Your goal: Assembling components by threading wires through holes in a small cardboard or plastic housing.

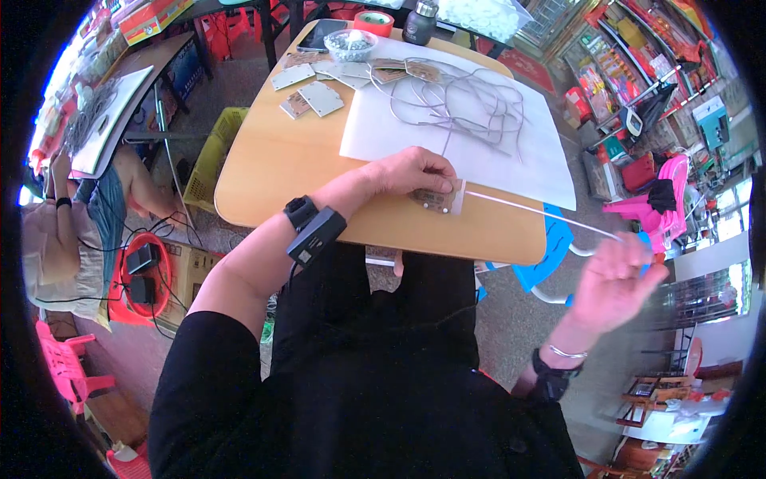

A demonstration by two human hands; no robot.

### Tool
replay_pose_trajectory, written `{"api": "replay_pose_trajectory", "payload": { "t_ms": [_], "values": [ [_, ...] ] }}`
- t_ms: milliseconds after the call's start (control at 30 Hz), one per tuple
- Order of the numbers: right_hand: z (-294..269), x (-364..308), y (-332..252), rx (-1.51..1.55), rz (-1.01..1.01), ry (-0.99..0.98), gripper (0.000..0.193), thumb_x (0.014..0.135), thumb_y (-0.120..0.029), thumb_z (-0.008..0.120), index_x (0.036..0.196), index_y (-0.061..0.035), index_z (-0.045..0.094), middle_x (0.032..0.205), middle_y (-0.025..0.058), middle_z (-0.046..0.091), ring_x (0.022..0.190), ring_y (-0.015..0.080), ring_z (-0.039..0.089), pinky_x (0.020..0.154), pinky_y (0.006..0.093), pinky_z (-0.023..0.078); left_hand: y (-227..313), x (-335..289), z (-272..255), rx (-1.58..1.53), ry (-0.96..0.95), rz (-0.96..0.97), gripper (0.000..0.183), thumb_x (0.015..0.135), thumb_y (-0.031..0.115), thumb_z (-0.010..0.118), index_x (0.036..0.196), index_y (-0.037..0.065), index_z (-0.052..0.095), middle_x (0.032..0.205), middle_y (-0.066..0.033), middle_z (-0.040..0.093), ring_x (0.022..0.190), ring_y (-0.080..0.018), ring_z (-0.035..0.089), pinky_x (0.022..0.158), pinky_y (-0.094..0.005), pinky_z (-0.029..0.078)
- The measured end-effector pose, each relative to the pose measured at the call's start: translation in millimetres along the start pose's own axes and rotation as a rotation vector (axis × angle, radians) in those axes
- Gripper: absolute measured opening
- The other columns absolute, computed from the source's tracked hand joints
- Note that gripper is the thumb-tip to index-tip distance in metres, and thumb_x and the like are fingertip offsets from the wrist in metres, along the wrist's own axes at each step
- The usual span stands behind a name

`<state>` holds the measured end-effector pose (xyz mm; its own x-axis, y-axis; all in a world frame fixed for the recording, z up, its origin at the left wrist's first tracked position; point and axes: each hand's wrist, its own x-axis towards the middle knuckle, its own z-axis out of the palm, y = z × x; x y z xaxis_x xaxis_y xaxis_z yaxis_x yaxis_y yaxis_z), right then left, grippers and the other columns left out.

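My left hand [416, 171] is closed on a small brown-and-white flat card [437, 199] at the near edge of the wooden table [303, 172]. From the card's right side a thin pale cord [527, 206] stretches taut past the table's right edge. Its far end reaches the fingers of my right hand [613, 279], which is raised off the table and partly smeared by motion. Beyond my left hand, a loose tangle of thin grey cord [471, 96] lies over a large white sheet [371, 132]. A strand leads from it down to my left hand.
Several similar cards [321, 98] lie at the far left of the table. Behind them are a clear tub of small beads [351, 46], a phone [323, 35], red-rimmed tape [373, 22] and a dark bottle [420, 22]. Another person [68, 231] sits left; a pink chair [666, 203] stands right.
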<state>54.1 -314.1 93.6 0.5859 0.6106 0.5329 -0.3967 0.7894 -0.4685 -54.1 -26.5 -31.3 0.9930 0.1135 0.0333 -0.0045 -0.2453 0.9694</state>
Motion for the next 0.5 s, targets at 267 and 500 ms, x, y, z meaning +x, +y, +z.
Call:
{"api": "replay_pose_trajectory", "payload": {
  "t_ms": [267, 500],
  "values": [
    [38, -28, -83, -0.217, -0.253, -0.083, 0.015, 0.094, -0.006, 0.047, 0.106, 0.0031, 0.049, 0.081, 0.0049, 0.044, 0.062, 0.0120, 0.036, 0.056, 0.0259, 0.032, -14, 10, -2, -0.015, 0.023, 0.091, 0.024, 0.083, 0.017, 0.066, 0.103, 0.003, 0.066, 0.090, -0.0042, 0.067, 0.083, -0.0104, 0.058, 0.076, -0.0272, 0.048],
    [43, -43, -86, -0.768, -0.442, 0.093, 0.020, 0.094, -0.010, 0.051, 0.109, 0.0031, 0.053, 0.092, 0.0099, 0.058, 0.062, 0.0096, 0.041, 0.056, 0.0222, 0.034, -4, -1, -13, -0.297, -0.279, -0.058, 0.020, 0.086, 0.013, 0.062, 0.101, 0.000, 0.064, 0.087, -0.0055, 0.067, 0.077, -0.0155, 0.063, 0.070, -0.0294, 0.051]
  ]
}}
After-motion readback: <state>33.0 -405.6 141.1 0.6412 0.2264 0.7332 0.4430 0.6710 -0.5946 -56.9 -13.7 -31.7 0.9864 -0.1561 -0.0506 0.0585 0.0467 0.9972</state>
